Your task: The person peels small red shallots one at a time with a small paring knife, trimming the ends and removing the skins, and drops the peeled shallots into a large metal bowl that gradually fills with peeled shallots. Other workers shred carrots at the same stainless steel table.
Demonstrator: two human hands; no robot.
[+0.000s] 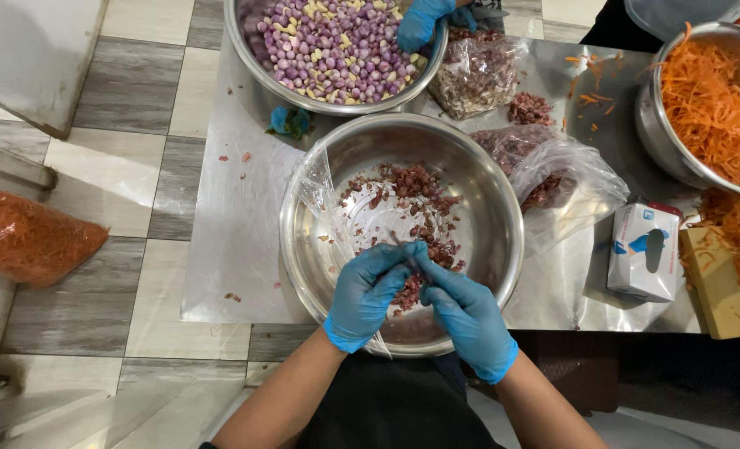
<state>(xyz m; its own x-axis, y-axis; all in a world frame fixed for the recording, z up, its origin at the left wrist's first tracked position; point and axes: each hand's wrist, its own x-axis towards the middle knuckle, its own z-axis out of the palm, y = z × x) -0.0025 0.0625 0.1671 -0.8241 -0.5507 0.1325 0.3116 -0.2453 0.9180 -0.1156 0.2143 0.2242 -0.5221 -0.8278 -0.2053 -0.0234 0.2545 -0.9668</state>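
Both blue-gloved hands meet over the near rim of the round steel bowl (494, 208). The left hand (368, 291) and right hand (465, 312) pinch 1 small reddish shallot (409, 268) between their fingertips, fingers curled shut, above the reddish peel heap (407, 195).

The steel bowl (478, 208) at the middle is polished metal, smooth and glossy, with soft reflections on its inner wall. Under it the counter (237, 249) is brushed sheet metal, duller and streaked. Both hands, the left hand (368, 293) and the right hand (468, 314), wear thin blue gloves, matt and slightly wrinkled, probably nitrile. A clear plastic bag (324, 195) draped over the bowl's left rim is thin, crinkled and shiny. Right of the bowl, the glove box (643, 251) is smooth printed cardboard. Beyond it a wooden board (713, 291) looks matt and rough-grained.
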